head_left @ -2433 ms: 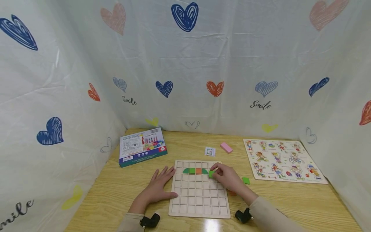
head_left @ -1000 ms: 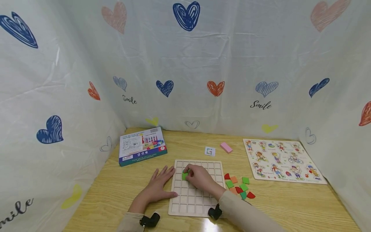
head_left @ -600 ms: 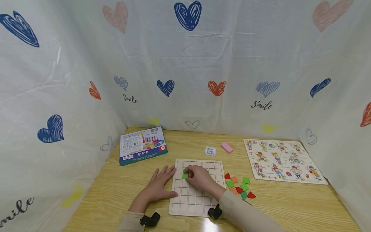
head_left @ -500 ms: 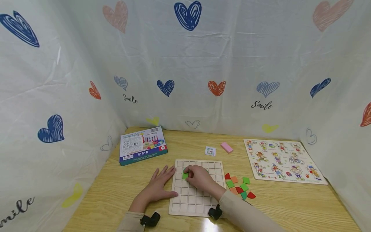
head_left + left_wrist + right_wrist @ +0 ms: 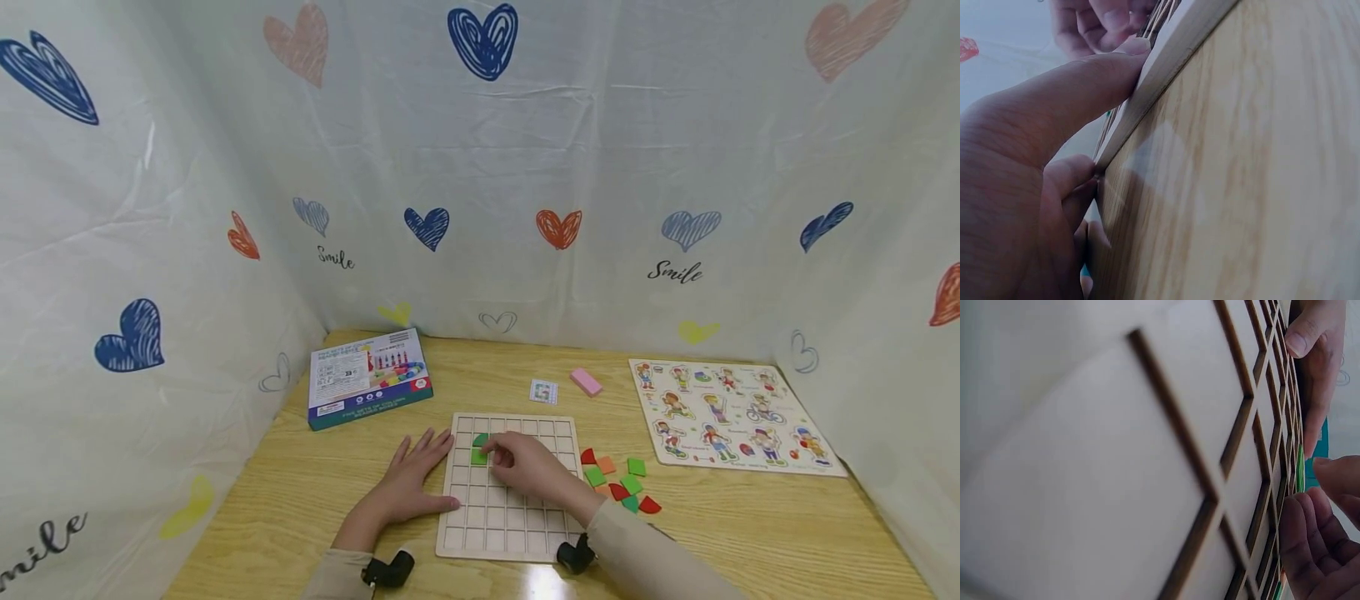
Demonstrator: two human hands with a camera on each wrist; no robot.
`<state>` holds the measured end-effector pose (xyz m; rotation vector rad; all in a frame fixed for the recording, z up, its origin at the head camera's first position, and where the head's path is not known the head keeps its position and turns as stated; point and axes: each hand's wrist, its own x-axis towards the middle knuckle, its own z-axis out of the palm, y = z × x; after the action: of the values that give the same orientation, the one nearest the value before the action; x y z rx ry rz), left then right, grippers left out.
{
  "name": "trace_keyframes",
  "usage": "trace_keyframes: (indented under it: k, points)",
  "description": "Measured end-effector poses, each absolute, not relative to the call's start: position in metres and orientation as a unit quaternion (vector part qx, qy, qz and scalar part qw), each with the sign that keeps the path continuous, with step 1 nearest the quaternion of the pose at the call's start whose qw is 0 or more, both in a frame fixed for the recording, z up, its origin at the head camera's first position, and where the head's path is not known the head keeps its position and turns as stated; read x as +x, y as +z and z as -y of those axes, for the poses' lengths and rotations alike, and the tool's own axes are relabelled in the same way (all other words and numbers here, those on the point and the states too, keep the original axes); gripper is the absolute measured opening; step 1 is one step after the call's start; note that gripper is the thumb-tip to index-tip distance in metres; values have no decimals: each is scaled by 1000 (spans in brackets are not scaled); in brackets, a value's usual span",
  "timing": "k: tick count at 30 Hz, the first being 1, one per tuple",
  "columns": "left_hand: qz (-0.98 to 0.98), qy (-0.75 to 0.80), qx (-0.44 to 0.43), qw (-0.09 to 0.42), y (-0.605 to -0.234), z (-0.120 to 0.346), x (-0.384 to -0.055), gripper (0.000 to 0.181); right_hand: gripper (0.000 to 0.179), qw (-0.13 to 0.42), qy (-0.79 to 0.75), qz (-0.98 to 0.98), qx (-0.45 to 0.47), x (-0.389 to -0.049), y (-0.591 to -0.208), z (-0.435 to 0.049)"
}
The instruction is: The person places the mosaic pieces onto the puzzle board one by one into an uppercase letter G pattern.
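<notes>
In the head view a wooden grid board [image 5: 517, 537] lies on the table. My left hand [image 5: 408, 483], fingers spread, rests along its left edge. The left wrist view shows the thumb [image 5: 1110, 75] touching the board's rim. Over the upper part of the board is my right hand [image 5: 528, 467], fingers bent and nothing visible between them. Its fingertips are beside a light green square tile [image 5: 478, 456] lying in a cell. Directly above that tile sits a dark green quarter-round tile [image 5: 480, 439]. The hand hides the cells to the right of these two.
Right of the board lie several loose tiles in red, orange and green, one a green square [image 5: 636, 467]. Behind it are a small pattern card [image 5: 543, 392] and a pink block [image 5: 586, 382]. A flat box [image 5: 370, 379] stands back left; a picture puzzle board [image 5: 731, 417] lies right.
My right hand went from the board's right side to its left part, where a green square now lies below the quarter-round. In the last half second its fingers drew slightly right, off the tile.
</notes>
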<state>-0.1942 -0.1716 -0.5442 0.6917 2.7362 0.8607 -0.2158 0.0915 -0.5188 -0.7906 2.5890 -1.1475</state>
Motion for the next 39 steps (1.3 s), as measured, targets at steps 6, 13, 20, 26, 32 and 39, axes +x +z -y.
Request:
trace_keyframes:
  k: [6, 13, 20, 26, 32, 39]
  points:
    - [-923, 291, 231, 97, -542, 170, -194, 99, 20, 99, -391, -877, -260, -211, -519, -110]
    - [-924, 289, 230, 101, -545, 171, -195, 100, 19, 73, -392, -883, -247, -206, -521, -140]
    - [-924, 289, 231, 97, -543, 170, -194, 100, 20, 58, -386, -897, -207, -205, -520, -185]
    - [-924, 288, 231, 98, -542, 170, -194, 100, 22, 34, -384, -905, -177, -206, -519, -222]
    - [-924, 288, 226, 106, -542, 170, -194, 100, 25, 53, -385, -914, -118, -204, -519, -247]
    - [-925, 285, 227, 106, -544, 171, -194, 99, 28, 70, -370, -919, -119, -201, -524, -258]
